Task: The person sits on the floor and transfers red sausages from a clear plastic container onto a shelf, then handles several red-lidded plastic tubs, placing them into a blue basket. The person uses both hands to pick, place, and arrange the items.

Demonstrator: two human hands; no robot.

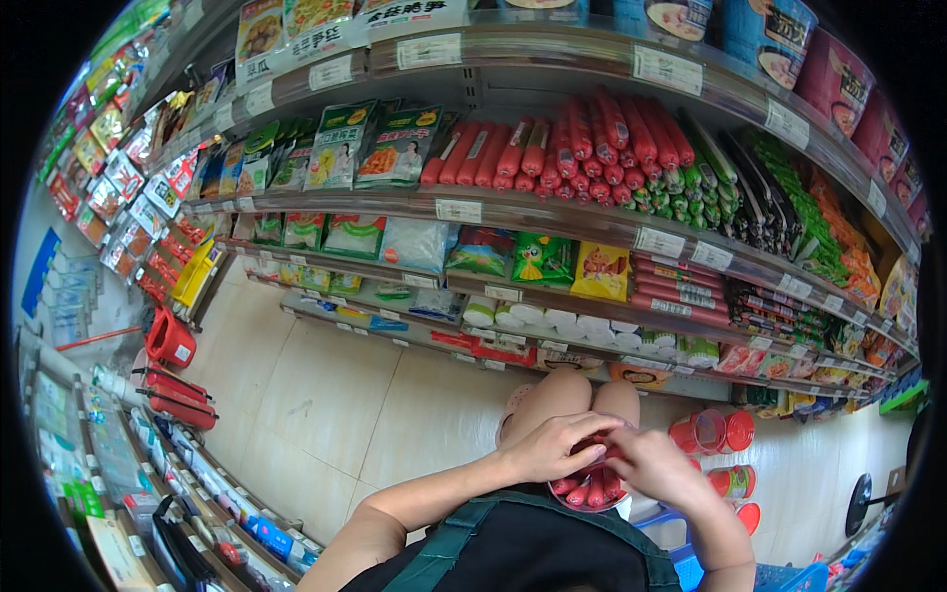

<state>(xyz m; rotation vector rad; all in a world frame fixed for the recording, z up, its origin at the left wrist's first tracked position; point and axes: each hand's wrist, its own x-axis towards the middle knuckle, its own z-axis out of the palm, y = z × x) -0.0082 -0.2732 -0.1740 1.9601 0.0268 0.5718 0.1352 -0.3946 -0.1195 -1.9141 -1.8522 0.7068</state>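
Several red-wrapped sausages (pixel 592 490) lie in a clear round container (pixel 588 508) on my lap. My left hand (pixel 566 446) curves over the container's far left side, its fingers around red sausages. From the right, my right hand (pixel 645 457) reaches over the same container, its fingertips close to those of my left hand. The fingers overlap the contents, so what each hand grips is partly hidden. Ahead, on a shelf, red sausages (pixel 584 148) are piled beside green-wrapped ones (pixel 688 192).
Store shelves (pixel 533 214) with packaged food curve across the front. Red-lidded plastic jars (pixel 729 481) stand on the floor at right, near a blue plastic stool (pixel 684 566). At left are a red bucket (pixel 172 337) and another goods rack (pixel 111 510).
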